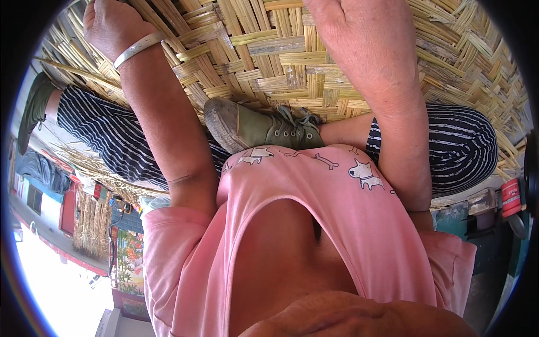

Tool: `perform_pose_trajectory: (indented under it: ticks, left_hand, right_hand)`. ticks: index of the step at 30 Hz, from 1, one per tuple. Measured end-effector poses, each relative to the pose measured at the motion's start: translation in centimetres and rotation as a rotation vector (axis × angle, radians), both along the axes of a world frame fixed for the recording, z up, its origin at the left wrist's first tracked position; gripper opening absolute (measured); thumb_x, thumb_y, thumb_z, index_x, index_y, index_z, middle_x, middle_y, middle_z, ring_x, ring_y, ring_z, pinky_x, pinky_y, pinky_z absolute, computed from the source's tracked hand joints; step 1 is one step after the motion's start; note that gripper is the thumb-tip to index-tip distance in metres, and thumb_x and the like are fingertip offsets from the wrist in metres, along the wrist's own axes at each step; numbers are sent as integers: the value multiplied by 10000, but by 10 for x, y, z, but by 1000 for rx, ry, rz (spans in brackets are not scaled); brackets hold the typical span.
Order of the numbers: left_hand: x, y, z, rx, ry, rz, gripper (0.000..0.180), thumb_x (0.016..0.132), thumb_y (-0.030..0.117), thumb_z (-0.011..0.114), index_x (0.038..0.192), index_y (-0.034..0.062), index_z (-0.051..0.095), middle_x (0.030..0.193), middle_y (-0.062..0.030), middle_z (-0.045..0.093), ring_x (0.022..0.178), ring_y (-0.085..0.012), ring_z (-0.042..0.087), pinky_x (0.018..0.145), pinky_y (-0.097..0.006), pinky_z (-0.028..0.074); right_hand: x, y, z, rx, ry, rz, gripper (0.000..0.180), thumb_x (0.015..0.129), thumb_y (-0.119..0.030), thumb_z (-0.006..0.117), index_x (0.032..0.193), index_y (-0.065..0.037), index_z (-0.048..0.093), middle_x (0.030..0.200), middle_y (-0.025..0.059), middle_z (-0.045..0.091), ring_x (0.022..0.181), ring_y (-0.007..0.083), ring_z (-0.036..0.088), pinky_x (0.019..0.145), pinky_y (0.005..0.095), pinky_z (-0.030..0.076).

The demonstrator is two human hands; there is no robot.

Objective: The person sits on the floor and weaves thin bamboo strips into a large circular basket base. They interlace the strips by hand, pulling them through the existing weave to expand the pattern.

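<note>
Here, woven mat (275,64) between left grip (119,27) and right grip (365,25) (both cropped); can't tell if closed.

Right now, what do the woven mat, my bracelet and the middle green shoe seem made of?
Woven mat: probably split bamboo or reed, dry, matte, from its fibrous strips. Bracelet: likely metal, silvery, from its sheen. Green shoe: perhaps canvas, from its dull, cloth-like look, with a scuffed, rubber-looking toe.
</note>
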State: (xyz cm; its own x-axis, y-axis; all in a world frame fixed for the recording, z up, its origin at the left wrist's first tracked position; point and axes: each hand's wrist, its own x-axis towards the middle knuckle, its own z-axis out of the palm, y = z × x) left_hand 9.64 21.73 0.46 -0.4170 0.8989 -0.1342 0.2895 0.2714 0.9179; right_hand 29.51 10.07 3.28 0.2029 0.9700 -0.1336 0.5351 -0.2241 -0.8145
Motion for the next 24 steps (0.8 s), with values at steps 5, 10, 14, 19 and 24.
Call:
perform_pose_trajectory:
  ticks: [5,10,14,19,24]
  left_hand:
    - [1,1,3,-1,14,24,243,1011,235,567,1016,36,707,790,-25,610,654,-123,565,590,-284,484]
    - [3,2,0,16,46,97,237,1009,227,575,1002,34,712,797,-29,614,665,-125,570,594,-279,480]
    - [-1,2,-2,7,17,58,233,1005,202,575,1034,15,710,847,-49,644,712,-145,601,632,-292,503]
    - [-20,9,-13,62,-49,-14,225,996,166,576,1055,-7,707,900,-78,678,770,-176,643,685,-310,536]
    - [-40,14,-27,115,-128,-90,223,987,131,576,1075,-30,703,953,-107,711,827,-206,685,737,-329,569]
  right_hand:
    - [1,3,12,-59,16,8,282,967,-87,604,1223,32,600,1006,243,691,891,392,704,803,446,569]
    - [2,3,10,-89,-17,35,276,973,-91,598,1217,36,599,992,238,693,865,379,710,788,444,574]
    - [2,3,11,-102,-60,46,277,972,-91,598,1213,45,598,989,239,693,859,375,712,785,444,577]
    - [2,3,13,-96,-85,46,290,968,-95,603,1222,46,593,995,244,691,859,376,711,794,448,575]
    - [1,4,13,-114,-92,59,282,971,-89,598,1215,52,592,986,238,691,854,363,715,798,448,577]
